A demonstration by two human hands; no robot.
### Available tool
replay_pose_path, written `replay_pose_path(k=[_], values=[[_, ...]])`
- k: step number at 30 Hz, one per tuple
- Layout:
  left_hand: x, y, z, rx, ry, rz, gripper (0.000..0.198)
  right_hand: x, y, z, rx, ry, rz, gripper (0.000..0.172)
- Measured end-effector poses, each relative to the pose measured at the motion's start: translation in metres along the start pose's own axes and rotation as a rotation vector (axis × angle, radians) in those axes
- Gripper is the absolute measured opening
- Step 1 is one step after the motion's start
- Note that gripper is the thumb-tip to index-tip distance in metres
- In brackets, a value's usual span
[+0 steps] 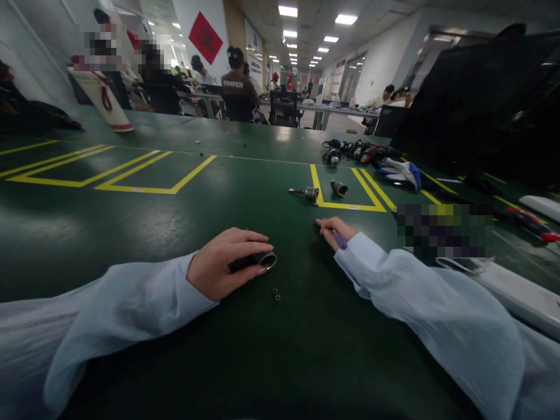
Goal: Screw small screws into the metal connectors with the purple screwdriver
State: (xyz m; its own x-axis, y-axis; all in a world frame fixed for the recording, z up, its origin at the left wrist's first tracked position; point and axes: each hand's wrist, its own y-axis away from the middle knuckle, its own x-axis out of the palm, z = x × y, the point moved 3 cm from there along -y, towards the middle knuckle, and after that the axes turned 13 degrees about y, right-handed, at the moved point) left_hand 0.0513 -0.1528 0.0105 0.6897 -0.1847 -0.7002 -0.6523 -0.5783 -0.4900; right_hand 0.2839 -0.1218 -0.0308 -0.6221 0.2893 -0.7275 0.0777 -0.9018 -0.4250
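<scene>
My left hand [234, 261] is wrapped round a dark metal cup-shaped part [266, 259], its round opening facing right. Two small dark nuts [276, 294] lie on the green table [184, 361] just below and right of that part. My right hand [333, 230] rests low over the table with fingertips pointing left; its fingers look curled together, and whatever they hold is hidden. Beyond it lies a metal part with a thin shaft [306, 192], across the edge of a yellow-taped box. Inside that box a metal cone-shaped part [339, 187] lies on its side.
Black cylindrical devices with cables [335, 153] and a blue-white glove [400, 173] lie at the back right. A red-black tool [531, 224] and a white object [516, 291] are on the right. A tall white container [105, 99] stands back left. People sit farther off.
</scene>
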Motion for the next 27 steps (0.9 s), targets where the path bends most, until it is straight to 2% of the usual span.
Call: replay_pose_path(k=[1, 3, 5, 8, 11, 16, 22, 27], values=[[0.000, 0.000, -0.001, -0.013, -0.003, 0.013, 0.029, 0.005, 0.008, 0.012, -0.048, 0.000, 0.034, 0.013], [0.000, -0.001, -0.002, -0.027, 0.010, 0.035, 0.029, 0.015, 0.027, 0.039, -0.269, 0.037, 0.161, 0.013], [0.000, -0.001, -0.004, -0.017, 0.036, 0.044, 0.029, 0.017, 0.043, 0.062, -0.434, 0.019, 0.197, 0.011], [-0.001, 0.000, -0.004, -0.016, 0.073, 0.031, 0.029, 0.009, 0.055, 0.080, -0.503, -0.065, 0.190, 0.014], [-0.001, 0.000, -0.002, -0.065, 0.115, 0.004, 0.029, -0.002, 0.052, 0.082, -0.374, -0.256, 0.198, 0.016], [-0.003, 0.002, 0.001, -0.177, 0.252, -0.082, 0.031, -0.018, 0.040, 0.073, -0.031, -0.570, 0.217, 0.024], [0.001, 0.001, 0.003, -0.288, 0.578, -0.181, 0.029, -0.017, 0.037, 0.063, 0.214, -0.590, 0.172, 0.032], [0.004, 0.001, 0.005, -0.324, 0.659, -0.203, 0.030, -0.011, 0.038, 0.061, 0.260, -0.513, 0.166, 0.036]])
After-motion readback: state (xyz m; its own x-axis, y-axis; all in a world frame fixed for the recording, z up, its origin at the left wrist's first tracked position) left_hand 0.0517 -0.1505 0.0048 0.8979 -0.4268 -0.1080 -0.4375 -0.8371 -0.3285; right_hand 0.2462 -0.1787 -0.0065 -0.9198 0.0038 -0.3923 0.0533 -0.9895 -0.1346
